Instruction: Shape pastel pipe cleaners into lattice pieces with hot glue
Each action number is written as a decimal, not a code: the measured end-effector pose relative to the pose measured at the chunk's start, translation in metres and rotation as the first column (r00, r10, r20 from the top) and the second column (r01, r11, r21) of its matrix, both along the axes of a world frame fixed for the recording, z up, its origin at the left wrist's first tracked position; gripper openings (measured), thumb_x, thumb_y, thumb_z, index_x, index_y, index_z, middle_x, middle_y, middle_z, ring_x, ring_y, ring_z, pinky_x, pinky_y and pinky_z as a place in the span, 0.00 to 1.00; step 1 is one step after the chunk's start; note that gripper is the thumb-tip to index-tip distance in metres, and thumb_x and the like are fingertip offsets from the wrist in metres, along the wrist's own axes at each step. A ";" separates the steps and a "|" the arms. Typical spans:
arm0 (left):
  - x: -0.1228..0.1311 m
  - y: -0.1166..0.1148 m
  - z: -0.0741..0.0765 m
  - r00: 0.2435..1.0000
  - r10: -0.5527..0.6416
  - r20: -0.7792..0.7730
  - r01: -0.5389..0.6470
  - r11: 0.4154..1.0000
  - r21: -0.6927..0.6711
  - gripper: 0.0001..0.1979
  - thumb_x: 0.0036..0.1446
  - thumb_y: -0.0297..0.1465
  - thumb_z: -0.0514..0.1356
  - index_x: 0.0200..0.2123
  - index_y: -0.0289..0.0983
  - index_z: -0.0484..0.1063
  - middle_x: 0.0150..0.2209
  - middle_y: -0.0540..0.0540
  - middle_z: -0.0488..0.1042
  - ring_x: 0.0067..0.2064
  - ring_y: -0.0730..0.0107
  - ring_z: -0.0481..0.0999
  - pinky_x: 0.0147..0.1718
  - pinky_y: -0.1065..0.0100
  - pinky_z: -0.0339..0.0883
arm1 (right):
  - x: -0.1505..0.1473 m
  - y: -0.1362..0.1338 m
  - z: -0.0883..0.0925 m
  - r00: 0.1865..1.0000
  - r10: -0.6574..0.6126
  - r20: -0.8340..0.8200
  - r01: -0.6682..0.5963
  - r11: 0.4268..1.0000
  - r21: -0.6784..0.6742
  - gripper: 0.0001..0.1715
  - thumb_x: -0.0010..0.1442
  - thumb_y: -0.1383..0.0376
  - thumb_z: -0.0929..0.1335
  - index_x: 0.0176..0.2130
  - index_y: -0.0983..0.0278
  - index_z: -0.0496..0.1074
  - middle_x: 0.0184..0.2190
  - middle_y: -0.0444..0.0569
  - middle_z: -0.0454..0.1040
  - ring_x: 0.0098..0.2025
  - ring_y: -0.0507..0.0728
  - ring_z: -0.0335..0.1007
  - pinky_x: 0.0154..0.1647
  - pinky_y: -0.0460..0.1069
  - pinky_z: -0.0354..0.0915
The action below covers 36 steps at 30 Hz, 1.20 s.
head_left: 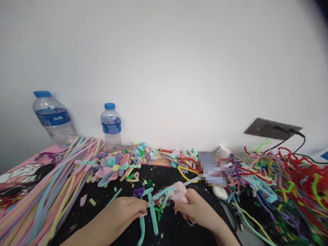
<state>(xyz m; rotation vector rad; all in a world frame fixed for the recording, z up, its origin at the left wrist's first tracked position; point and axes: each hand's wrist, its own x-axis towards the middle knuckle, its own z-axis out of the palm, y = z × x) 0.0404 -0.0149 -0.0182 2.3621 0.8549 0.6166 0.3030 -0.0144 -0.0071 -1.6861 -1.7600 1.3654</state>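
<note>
While the right hand (192, 205) grips the glue gun (179, 193), the left hand (128, 207) pinching turquoise pipe cleaner (154, 220) beside it needs steadiness.

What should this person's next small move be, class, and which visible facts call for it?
Probably ease the pink glue gun slightly closer to the fuzzy turquoise strips: the right hand grips it, its front apparently facing them, while the left hand pinches at the strips beside it.
</note>
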 end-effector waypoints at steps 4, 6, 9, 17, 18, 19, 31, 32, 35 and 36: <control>0.000 0.000 0.001 1.000 0.002 0.016 -0.003 1.000 0.022 0.12 0.64 0.32 0.48 0.39 0.43 0.72 0.38 0.49 0.77 0.38 0.69 0.77 0.40 0.74 0.69 | 0.000 0.000 -0.002 1.000 0.005 0.000 -0.005 1.000 0.004 0.11 0.52 0.63 0.65 0.23 0.66 0.65 0.13 0.38 0.61 0.14 0.45 0.53 0.14 0.40 0.48; 0.000 0.000 0.001 1.000 0.005 0.016 -0.005 1.000 0.026 0.13 0.64 0.32 0.48 0.39 0.43 0.72 0.38 0.49 0.78 0.37 0.69 0.77 0.40 0.74 0.69 | 0.000 0.000 -0.001 1.000 0.008 0.004 -0.008 1.000 0.005 0.11 0.52 0.63 0.65 0.22 0.66 0.65 0.13 0.38 0.61 0.15 0.45 0.53 0.14 0.40 0.48; 0.000 0.000 0.001 1.000 0.008 0.008 -0.008 0.999 0.032 0.12 0.64 0.32 0.48 0.39 0.43 0.72 0.38 0.49 0.78 0.38 0.69 0.77 0.40 0.74 0.69 | -0.001 -0.001 0.001 1.000 -0.003 0.018 0.003 1.000 0.006 0.12 0.52 0.62 0.65 0.22 0.66 0.64 0.13 0.38 0.60 0.15 0.45 0.53 0.14 0.40 0.48; 0.000 -0.001 0.004 1.000 0.012 -0.024 -0.011 1.000 0.021 0.12 0.63 0.30 0.48 0.38 0.42 0.71 0.38 0.49 0.77 0.38 0.70 0.76 0.40 0.74 0.68 | -0.001 -0.001 0.001 0.999 0.011 0.031 -0.011 1.000 0.009 0.16 0.54 0.58 0.65 0.22 0.66 0.64 0.13 0.38 0.59 0.14 0.46 0.53 0.13 0.40 0.48; 0.000 -0.001 0.003 1.000 0.011 -0.019 -0.010 1.000 0.021 0.12 0.63 0.30 0.48 0.38 0.42 0.71 0.38 0.49 0.77 0.37 0.70 0.76 0.40 0.74 0.68 | -0.001 -0.001 0.001 0.999 0.007 0.037 -0.007 1.000 0.013 0.16 0.54 0.58 0.65 0.22 0.66 0.64 0.13 0.39 0.60 0.15 0.46 0.53 0.13 0.40 0.48; 0.000 -0.001 0.003 1.000 0.008 -0.014 -0.008 1.000 0.023 0.12 0.63 0.30 0.48 0.38 0.42 0.71 0.38 0.49 0.77 0.37 0.70 0.76 0.39 0.74 0.68 | -0.001 -0.001 0.001 0.999 0.001 0.045 -0.002 1.000 0.018 0.16 0.54 0.58 0.65 0.22 0.66 0.63 0.13 0.39 0.60 0.15 0.46 0.53 0.13 0.40 0.48; 0.001 0.000 0.002 1.000 -0.005 -0.028 0.006 0.999 0.044 0.11 0.64 0.31 0.48 0.38 0.41 0.70 0.37 0.49 0.77 0.37 0.70 0.76 0.39 0.74 0.68 | -0.004 -0.008 0.014 0.978 0.107 0.178 -0.149 0.958 0.244 0.10 0.52 0.66 0.65 0.21 0.65 0.61 0.19 0.38 0.56 0.22 0.47 0.51 0.21 0.41 0.48; 0.001 0.000 0.002 0.999 -0.005 -0.032 0.006 0.999 0.045 0.11 0.64 0.31 0.48 0.38 0.41 0.70 0.36 0.49 0.77 0.37 0.70 0.77 0.39 0.74 0.68 | -0.006 -0.009 0.018 0.975 0.112 0.193 -0.162 0.949 0.269 0.08 0.52 0.67 0.64 0.23 0.66 0.63 0.20 0.39 0.59 0.23 0.48 0.53 0.22 0.41 0.50; 0.001 0.000 0.003 0.999 0.001 -0.033 0.000 0.999 0.050 0.11 0.64 0.31 0.48 0.37 0.41 0.71 0.36 0.49 0.77 0.36 0.70 0.77 0.39 0.74 0.68 | -0.009 -0.013 0.026 0.963 0.113 0.244 -0.193 0.922 0.335 0.04 0.52 0.68 0.65 0.27 0.65 0.68 0.24 0.42 0.68 0.28 0.51 0.62 0.28 0.42 0.55; 0.001 0.000 0.003 0.999 0.001 -0.033 0.000 0.999 0.050 0.11 0.64 0.31 0.48 0.37 0.41 0.70 0.36 0.49 0.77 0.36 0.70 0.77 0.39 0.74 0.68 | -0.009 -0.014 0.028 0.959 0.100 0.265 -0.194 0.914 0.358 0.03 0.52 0.67 0.65 0.28 0.64 0.69 0.26 0.44 0.70 0.30 0.53 0.63 0.30 0.42 0.56</control>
